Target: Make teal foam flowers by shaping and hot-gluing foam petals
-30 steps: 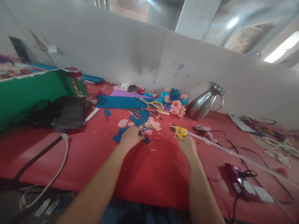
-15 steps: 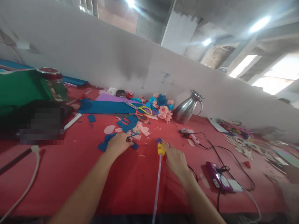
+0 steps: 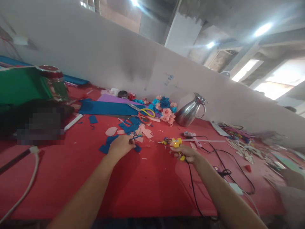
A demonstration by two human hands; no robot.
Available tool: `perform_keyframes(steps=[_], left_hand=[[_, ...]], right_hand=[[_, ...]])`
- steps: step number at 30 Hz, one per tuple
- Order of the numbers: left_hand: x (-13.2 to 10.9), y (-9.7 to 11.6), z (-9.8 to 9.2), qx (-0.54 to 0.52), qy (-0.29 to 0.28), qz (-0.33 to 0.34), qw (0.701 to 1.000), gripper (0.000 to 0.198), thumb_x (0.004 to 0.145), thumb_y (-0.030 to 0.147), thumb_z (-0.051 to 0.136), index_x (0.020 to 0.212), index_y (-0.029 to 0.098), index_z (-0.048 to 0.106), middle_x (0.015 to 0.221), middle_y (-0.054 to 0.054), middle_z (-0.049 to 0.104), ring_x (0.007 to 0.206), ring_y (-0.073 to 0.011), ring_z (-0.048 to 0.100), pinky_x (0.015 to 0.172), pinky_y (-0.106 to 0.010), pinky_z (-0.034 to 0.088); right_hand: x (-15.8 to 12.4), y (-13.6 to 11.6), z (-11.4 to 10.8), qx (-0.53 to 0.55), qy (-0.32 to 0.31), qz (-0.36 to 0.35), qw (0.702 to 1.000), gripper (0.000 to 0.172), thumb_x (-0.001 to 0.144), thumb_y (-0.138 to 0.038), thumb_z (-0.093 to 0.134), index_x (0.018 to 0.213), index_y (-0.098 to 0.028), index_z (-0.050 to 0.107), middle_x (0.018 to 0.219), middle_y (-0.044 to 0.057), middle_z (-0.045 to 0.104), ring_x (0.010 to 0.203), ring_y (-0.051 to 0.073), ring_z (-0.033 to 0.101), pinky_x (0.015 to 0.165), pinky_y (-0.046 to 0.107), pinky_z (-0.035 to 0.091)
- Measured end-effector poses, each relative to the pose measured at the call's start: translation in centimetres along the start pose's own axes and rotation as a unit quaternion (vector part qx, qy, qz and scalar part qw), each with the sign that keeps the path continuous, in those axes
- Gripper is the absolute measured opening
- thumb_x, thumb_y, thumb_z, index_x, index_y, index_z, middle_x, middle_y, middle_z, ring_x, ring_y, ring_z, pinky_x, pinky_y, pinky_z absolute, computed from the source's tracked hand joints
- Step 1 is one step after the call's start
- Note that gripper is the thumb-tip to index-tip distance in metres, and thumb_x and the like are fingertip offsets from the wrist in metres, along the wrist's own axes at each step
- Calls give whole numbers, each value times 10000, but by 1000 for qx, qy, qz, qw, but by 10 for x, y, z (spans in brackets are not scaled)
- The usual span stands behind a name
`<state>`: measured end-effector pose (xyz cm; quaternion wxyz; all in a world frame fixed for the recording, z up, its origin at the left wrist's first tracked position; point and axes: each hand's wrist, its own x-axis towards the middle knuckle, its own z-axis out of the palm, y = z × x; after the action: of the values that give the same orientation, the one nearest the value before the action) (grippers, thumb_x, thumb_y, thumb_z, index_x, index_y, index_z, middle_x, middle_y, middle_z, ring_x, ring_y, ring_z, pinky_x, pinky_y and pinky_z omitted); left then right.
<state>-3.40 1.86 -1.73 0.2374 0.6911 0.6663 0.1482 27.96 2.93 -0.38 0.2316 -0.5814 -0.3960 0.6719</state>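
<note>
My right hand [image 3: 187, 153] is wrapped round the handle of a yellow hot glue gun [image 3: 176, 143]. Its nozzle points left, toward my other hand, and a long clear glue stick [image 3: 205, 140] runs out of its back to the right. My left hand [image 3: 122, 146] is closed in a pinch on a thin blue paper strip [image 3: 136, 137], partly hidden by the fingers. Under and around that hand lie blue paper pieces [image 3: 107, 144]. Just beyond are pink paper scraps [image 3: 145, 131] and more blue cuttings [image 3: 130, 125].
Scissors [image 3: 147, 112] lie on blue paper [image 3: 109, 108]. Behind stand paper flowers [image 3: 166, 111] and a steel jug [image 3: 190, 111]. A pink glue gun [image 3: 195, 140], dark cables [image 3: 234, 152] and a white adapter [image 3: 235, 188] lie right. A lidded jar [image 3: 56, 84] and green box [image 3: 21, 86] stand left.
The yellow glue gun has turned in my right hand: its nozzle pointed away from me and now points left, with the glue stick swung to the right. My left hand has barely moved.
</note>
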Motion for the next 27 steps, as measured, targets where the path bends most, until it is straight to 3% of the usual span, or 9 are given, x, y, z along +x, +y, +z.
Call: perform_keyframes(steps=[3,8,14,18,19,20,22,25,27], left_hand=[[0,-1,0,-1,-2,2,1000,72,710,292,599,715,222,612,805,-38,695,806,-205,638,649,-264,390],[-1,0,0,-10,3,3,1000,74,707,291,607,719,219,619,811,-34,698,806,-196,640,647,-256,388],[-1,1,0,-12,-4,-14,1000,75,704,283,616,732,215,625,821,-33,700,811,-195,641,648,-249,393],[-1,2,-1,-9,-8,-7,1000,69,709,279,612,725,212,625,806,-33,699,803,-192,639,642,-252,386],[-1,2,-1,-8,-8,-6,1000,70,709,279,611,724,212,625,807,-33,698,804,-193,638,643,-253,385],[-1,3,-1,-7,-7,-5,1000,71,711,279,608,723,212,625,810,-34,698,806,-193,637,643,-254,384],[-2,3,-2,-3,-4,-6,1000,73,711,278,603,725,211,628,821,-38,698,814,-197,635,643,-256,385],[-2,4,-3,0,-4,-9,1000,74,713,276,602,728,210,632,823,-39,700,818,-197,634,647,-255,386],[-2,3,-2,-2,-7,-9,1000,75,709,279,611,731,212,634,820,-37,702,820,-195,635,647,-250,386]], right_hand=[[-5,-2,-7,-190,86,-46,977,145,733,-234,671,790,-146,571,634,0,608,416,43,466,370,130,330],[-3,-1,-7,-400,241,-144,873,148,844,-245,492,904,-137,573,654,34,612,572,142,578,498,225,421],[-5,11,0,-530,224,-197,794,282,794,-108,498,1053,-177,583,1014,93,647,834,201,623,681,264,420],[-18,13,3,-703,187,-197,657,463,774,2,404,1188,-162,532,1111,139,613,772,203,633,619,269,401],[-22,12,4,-718,173,-203,643,459,772,6,395,1177,-157,536,1088,139,620,766,203,631,612,269,400],[-25,10,4,-706,154,-214,658,435,768,-1,406,1149,-157,548,1047,127,633,766,201,628,609,264,401],[-31,5,7,-613,92,-224,752,360,755,-43,461,1073,-173,569,923,75,651,726,176,613,582,241,401],[-29,1,13,-361,-15,-132,923,172,754,-174,567,925,-179,580,652,-15,584,510,98,510,460,186,338],[-21,2,16,-195,-47,-63,978,171,723,-256,646,844,-169,561,582,-46,531,413,46,397,406,157,266]])
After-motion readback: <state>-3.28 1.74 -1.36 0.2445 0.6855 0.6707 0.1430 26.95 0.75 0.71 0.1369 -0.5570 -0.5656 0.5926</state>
